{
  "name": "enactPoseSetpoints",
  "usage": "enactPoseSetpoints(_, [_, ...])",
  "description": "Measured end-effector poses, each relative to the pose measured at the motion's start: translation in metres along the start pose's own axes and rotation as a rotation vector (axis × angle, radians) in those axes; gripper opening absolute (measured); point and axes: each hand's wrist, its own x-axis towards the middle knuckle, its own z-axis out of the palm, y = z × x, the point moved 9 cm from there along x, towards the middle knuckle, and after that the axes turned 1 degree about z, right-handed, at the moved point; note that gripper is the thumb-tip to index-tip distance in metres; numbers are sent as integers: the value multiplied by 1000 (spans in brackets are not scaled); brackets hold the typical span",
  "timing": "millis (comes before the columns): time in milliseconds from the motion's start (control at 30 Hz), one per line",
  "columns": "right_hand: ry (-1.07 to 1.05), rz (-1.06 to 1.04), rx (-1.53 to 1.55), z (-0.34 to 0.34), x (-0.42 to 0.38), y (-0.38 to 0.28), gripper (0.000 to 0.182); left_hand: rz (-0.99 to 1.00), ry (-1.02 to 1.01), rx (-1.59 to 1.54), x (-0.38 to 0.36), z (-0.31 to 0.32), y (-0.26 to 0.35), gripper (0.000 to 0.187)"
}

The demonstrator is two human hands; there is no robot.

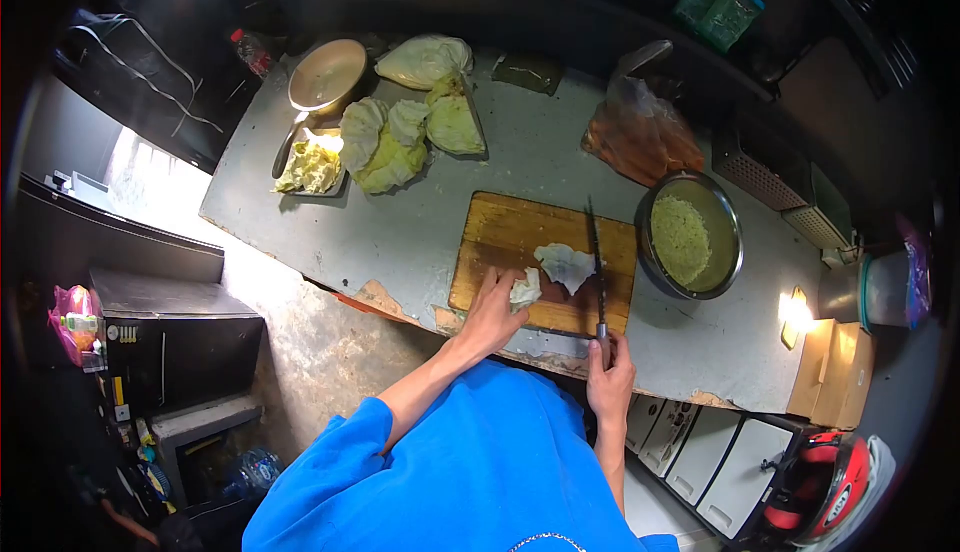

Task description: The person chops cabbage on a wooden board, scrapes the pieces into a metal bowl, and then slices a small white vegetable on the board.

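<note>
My right hand point(610, 380) is closed round the handle of a knife point(598, 277), whose long dark blade points away from me over the right part of a wooden cutting board point(505, 222). At the board's left front, my left hand point(488, 314) has its fingers closed on a pale piece of cabbage point(525, 290). A flat whitish cabbage leaf point(566, 266) lies on the board between that hand and the blade. Close to the board's right edge stands a metal bowl point(738, 242) holding finely shredded cabbage point(682, 240).
Behind the board are large loose cabbage leaves point(385, 152), a tray of leaf scraps point(312, 165), a beige bowl point(330, 74) and a plastic bag of carrots point(645, 137). The grey table's front edge point(375, 297) is chipped. A cardboard box point(830, 372) stands at the right.
</note>
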Motion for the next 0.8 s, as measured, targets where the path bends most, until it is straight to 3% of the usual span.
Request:
enactPoseSetpoints(100, [124, -26, -103, -6, 14, 7, 34, 128, 9, 34, 13, -15, -5, 48])
enactPoseSetpoints(167, [127, 35, -68, -6, 21, 13, 33, 170, 170, 36, 35, -64, 1, 45])
enactPoseSetpoints(233, [190, -148, -118, -4, 28, 16, 34, 213, 291, 86, 59, -128, 18, 43])
enactPoseSetpoints(333, [150, -118, -114, 0, 30, 3, 34, 320, 502, 202, 98, -214, 30, 45])
enactPoseSetpoints(433, [169, -103, -112, 1, 32, 2, 34, 237, 455, 145, 146, -258, 0, 48])
enactPoseSetpoints(500, [147, -57, -94, 0, 32, 0, 35, 286, 389, 364, 168, -261, -13, 51])
enactPoseSetpoints(567, [127, -6, -76, 2, 35, 2, 35, 190, 309, 349, 178, -264, -24, 52])
enactPoseSetpoints(633, [103, 39, -1, 4, 33, 12, 36, 347, 497, 582, 162, -272, -2, 52])
enactPoseSetpoints(700, [157, -31, -72, 2, 28, 7, 36, 359, 579, 592, 148, -275, 12, 46])
enactPoseSetpoints(800, [235, -105, -136, 1, 23, -1, 36, 382, 558, 507, 114, -236, 52, 37])
